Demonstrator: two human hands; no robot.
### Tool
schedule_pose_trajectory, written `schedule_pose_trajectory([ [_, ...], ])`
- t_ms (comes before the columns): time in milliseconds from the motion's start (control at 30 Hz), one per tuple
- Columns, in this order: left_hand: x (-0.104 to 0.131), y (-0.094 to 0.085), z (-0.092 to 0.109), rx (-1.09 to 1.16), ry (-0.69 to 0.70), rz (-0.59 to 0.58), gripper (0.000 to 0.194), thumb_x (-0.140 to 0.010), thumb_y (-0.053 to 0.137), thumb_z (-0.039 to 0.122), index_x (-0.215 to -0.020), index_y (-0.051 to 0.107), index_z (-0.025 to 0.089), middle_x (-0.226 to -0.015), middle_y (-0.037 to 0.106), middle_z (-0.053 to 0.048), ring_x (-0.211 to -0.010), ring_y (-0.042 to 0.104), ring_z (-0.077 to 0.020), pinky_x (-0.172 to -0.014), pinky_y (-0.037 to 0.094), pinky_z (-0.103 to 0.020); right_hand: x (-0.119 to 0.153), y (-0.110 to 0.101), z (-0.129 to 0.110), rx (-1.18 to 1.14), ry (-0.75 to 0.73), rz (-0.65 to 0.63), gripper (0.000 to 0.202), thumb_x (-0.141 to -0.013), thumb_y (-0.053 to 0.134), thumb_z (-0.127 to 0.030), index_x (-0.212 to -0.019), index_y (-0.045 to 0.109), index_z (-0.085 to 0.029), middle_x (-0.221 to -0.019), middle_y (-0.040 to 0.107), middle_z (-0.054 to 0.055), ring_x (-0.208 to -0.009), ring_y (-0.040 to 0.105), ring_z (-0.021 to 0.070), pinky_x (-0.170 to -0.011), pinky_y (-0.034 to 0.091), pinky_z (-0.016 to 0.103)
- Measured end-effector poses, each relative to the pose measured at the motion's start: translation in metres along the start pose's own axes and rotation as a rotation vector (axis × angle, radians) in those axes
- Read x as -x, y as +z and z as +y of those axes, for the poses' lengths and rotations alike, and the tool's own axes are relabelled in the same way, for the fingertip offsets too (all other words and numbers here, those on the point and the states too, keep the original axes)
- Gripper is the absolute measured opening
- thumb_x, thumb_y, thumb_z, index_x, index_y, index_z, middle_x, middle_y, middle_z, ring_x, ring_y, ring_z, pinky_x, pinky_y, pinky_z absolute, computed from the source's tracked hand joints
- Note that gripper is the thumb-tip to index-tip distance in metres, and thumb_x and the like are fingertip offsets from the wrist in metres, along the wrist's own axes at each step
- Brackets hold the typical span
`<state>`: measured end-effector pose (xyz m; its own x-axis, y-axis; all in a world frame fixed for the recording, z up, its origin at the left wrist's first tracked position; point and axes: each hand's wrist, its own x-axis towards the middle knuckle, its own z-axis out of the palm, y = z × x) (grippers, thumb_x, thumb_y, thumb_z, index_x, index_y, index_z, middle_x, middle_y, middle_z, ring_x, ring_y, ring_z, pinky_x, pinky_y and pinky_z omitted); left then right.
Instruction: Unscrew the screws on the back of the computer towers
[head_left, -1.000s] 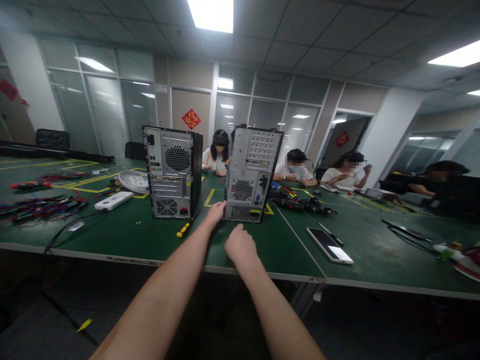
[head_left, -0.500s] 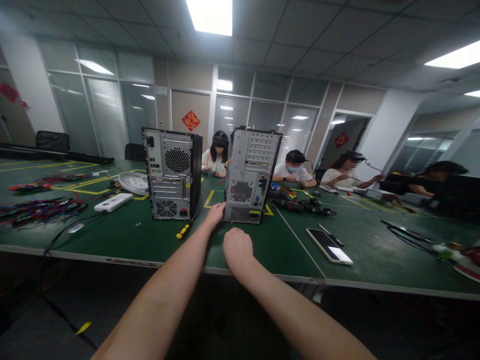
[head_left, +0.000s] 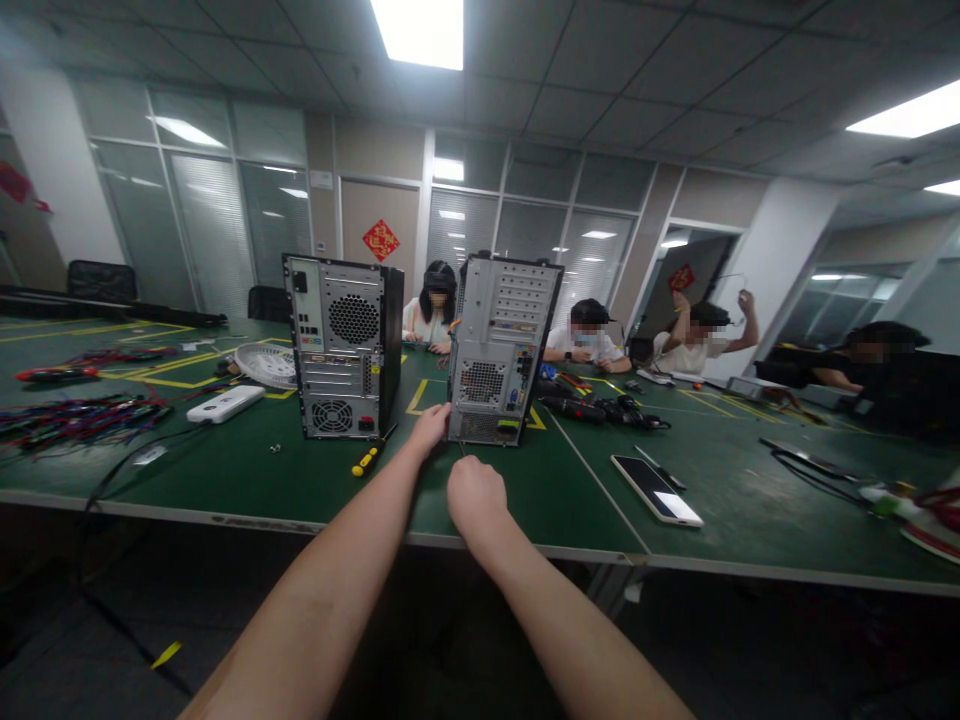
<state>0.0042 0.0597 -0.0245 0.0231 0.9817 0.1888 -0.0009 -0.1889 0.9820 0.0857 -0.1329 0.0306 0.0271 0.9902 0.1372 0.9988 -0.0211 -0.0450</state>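
Note:
Two computer cases stand upright on the green table, backs facing me. My left hand (head_left: 431,428) touches the lower left edge of the grey right-hand case (head_left: 487,350); its fingertips are partly hidden at the case's side. Just below that case's bottom edge, my right hand (head_left: 477,495) is closed around a screwdriver, whose thin shaft (head_left: 463,450) points up at the case's lower left corner. Its handle is hidden in the fist. The black-sided left case (head_left: 341,350) is untouched, and a yellow-and-black screwdriver (head_left: 365,461) lies in front of it.
A phone (head_left: 657,490) lies right of my right hand. Left are a white power strip (head_left: 225,404), bundled wires (head_left: 82,420) and a white round basket (head_left: 266,365). Black cables (head_left: 630,411) lie behind the phone. Several people sit across the table (head_left: 525,510).
My hands and both cases hold nearly the same places. Across the table at the right, one person has raised both hands to above head height.

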Motion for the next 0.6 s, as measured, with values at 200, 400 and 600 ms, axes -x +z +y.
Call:
schedule_pose_trajectory([
  [200,0.000,0.000,0.001,0.015,-0.008,-0.002,0.035,-0.095,0.058,0.048,-0.077,0.061,0.018,-0.064,0.058,-0.001,-0.057,0.054,-0.0144,-0.057,0.042,-0.026,-0.004,0.006,0.008,-0.122,0.063,0.000,0.033,-0.097,0.047,-0.009,-0.119,0.072,-0.006,-0.113,0.074,0.025,-0.110,0.075,0.0283,-0.087,0.057,0.032],
  [400,-0.007,-0.001,-0.008,-0.006,0.006,0.002,0.043,-0.089,0.062,0.060,-0.080,0.063,0.018,-0.066,0.059,-0.001,-0.059,0.054,-0.0145,-0.062,0.045,-0.026,-0.006,0.011,0.012,-0.262,0.155,0.013,0.033,-0.097,0.046,-0.013,-0.116,0.072,-0.005,-0.114,0.074,0.028,-0.109,0.075,0.0297,-0.089,0.057,0.034],
  [600,-0.007,-0.001,-0.008,-0.004,0.004,-0.002,0.043,-0.089,0.062,0.060,-0.081,0.063,0.018,-0.066,0.059,-0.001,-0.057,0.053,-0.0139,-0.060,0.044,-0.026,-0.010,0.018,0.014,-0.320,0.173,0.001,0.031,-0.099,0.047,-0.019,-0.112,0.073,-0.007,-0.111,0.076,0.024,-0.106,0.076,0.0308,-0.086,0.058,0.035],
])
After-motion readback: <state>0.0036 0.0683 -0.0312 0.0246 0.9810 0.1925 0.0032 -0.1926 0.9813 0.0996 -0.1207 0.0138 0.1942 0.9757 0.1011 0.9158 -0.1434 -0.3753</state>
